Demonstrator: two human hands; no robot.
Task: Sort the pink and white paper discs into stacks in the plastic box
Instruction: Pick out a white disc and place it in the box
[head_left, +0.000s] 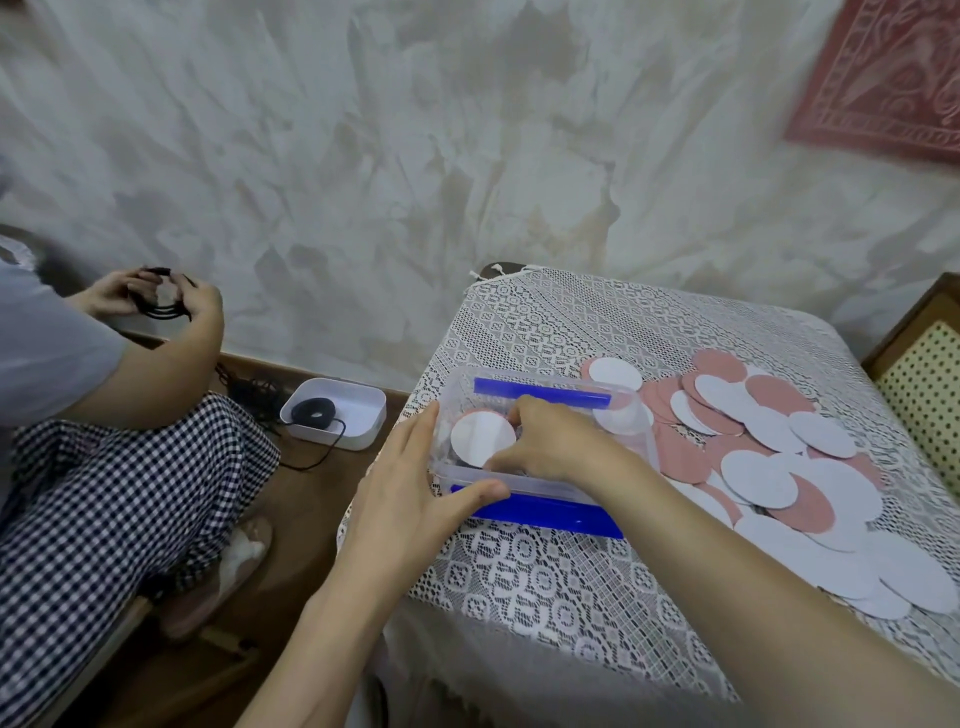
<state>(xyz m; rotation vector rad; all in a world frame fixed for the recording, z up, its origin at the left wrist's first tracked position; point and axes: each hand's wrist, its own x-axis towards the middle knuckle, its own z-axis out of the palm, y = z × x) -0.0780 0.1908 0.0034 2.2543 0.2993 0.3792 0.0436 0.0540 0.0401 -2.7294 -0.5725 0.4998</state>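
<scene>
A clear plastic box (524, 486) with blue clip handles stands on the lace-covered table. Inside it at the left lies a white paper disc (480, 439) on a pink one. My right hand (550, 441) reaches into the box, and its thumb and fingers pinch the right edge of that white disc. My left hand (415, 488) rests open against the box's left end, fingers straight along the wall and thumb on the near rim. To the right of the box a loose pile of pink and white discs (774, 462) is spread over the table.
The table (524, 582) has its left edge just beside the box. On the floor to the left stands a white tray (358, 410) with a black ring in it. Another person sits at far left, with hands (156, 296) holding black bands. A chair (919, 374) stands at right.
</scene>
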